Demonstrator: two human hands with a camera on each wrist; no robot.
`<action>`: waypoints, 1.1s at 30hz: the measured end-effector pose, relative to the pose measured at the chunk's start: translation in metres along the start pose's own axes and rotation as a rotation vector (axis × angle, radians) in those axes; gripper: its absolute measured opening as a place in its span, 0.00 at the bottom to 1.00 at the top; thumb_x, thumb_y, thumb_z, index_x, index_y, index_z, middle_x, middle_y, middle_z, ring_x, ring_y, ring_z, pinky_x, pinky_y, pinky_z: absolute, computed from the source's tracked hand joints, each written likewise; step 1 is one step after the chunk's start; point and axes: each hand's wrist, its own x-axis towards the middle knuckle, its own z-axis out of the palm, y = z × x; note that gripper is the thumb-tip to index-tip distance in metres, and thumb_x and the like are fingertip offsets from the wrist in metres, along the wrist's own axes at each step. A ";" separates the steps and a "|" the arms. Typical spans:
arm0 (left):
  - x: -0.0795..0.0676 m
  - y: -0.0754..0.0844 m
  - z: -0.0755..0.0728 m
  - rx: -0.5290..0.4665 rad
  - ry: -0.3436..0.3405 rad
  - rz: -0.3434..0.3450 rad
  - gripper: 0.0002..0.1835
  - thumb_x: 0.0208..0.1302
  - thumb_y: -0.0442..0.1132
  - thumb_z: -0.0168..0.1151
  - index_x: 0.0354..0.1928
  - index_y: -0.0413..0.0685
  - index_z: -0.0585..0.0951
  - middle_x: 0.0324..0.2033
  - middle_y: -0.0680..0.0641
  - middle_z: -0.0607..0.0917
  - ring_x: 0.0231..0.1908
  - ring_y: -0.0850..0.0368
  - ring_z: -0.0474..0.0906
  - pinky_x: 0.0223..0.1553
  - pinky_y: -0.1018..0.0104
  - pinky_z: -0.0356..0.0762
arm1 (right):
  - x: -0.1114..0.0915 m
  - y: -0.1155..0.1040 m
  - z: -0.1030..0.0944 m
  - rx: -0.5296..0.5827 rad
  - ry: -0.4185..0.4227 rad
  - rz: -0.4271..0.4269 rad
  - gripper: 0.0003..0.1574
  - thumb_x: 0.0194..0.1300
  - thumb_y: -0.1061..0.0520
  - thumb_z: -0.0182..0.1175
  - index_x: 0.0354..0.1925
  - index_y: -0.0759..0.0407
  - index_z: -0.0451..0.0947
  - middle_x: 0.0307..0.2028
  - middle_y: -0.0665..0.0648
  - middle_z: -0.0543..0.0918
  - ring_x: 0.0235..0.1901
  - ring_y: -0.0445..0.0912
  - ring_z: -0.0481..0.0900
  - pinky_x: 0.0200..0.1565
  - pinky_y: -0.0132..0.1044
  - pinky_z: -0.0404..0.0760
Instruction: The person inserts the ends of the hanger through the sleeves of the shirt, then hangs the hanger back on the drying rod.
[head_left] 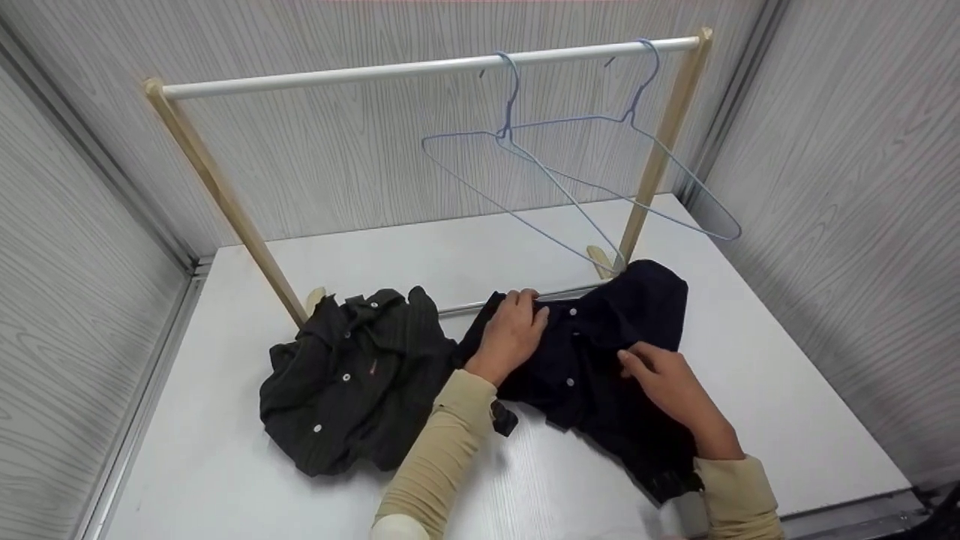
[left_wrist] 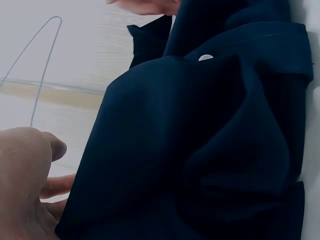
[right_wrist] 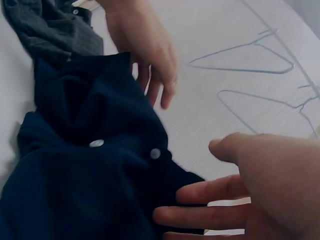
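A dark navy shirt (head_left: 600, 394) with white buttons lies rumpled on the table. My left hand (head_left: 512, 336) rests at its left upper edge; in the left wrist view, that hand's (left_wrist: 22, 175) thumb stands apart from the cloth and some fingertips are hidden behind it. Over the shirt's right part is my right hand (head_left: 671, 382). In the right wrist view the right hand (right_wrist: 280, 185) has its fingers stretched out against the navy cloth (right_wrist: 95, 185), thumb held away. Left of the navy shirt lies a crumpled dark green-grey shirt (head_left: 367, 390) with white buttons.
Behind the shirts stands a clothes rack with a white rail (head_left: 337, 75) and wooden posts (head_left: 225, 199). Two blue wire hangers, a nearer one (head_left: 514, 97) and one further right (head_left: 697, 184), hang from the rail. Panelled walls (head_left: 847, 187) enclose the white table (head_left: 202, 450).
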 end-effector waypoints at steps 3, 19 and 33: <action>0.003 0.002 0.003 0.031 -0.048 -0.006 0.22 0.77 0.50 0.48 0.62 0.44 0.73 0.51 0.41 0.81 0.49 0.46 0.81 0.47 0.53 0.81 | 0.007 -0.006 -0.003 -0.017 0.114 -0.023 0.17 0.75 0.50 0.54 0.35 0.59 0.83 0.26 0.51 0.84 0.30 0.42 0.80 0.36 0.33 0.75; 0.007 0.002 0.015 0.115 -0.310 -0.098 0.24 0.77 0.57 0.43 0.61 0.49 0.72 0.47 0.37 0.86 0.45 0.41 0.85 0.45 0.48 0.81 | 0.042 0.009 0.021 -0.110 0.222 0.063 0.19 0.70 0.55 0.59 0.50 0.70 0.76 0.43 0.69 0.81 0.45 0.60 0.79 0.50 0.54 0.76; -0.002 -0.016 0.009 -0.005 -0.187 -0.141 0.28 0.74 0.65 0.43 0.30 0.49 0.75 0.26 0.46 0.80 0.27 0.50 0.80 0.33 0.58 0.78 | 0.043 0.020 0.025 -0.183 0.237 0.070 0.18 0.65 0.64 0.61 0.51 0.72 0.74 0.45 0.73 0.82 0.47 0.65 0.81 0.49 0.56 0.77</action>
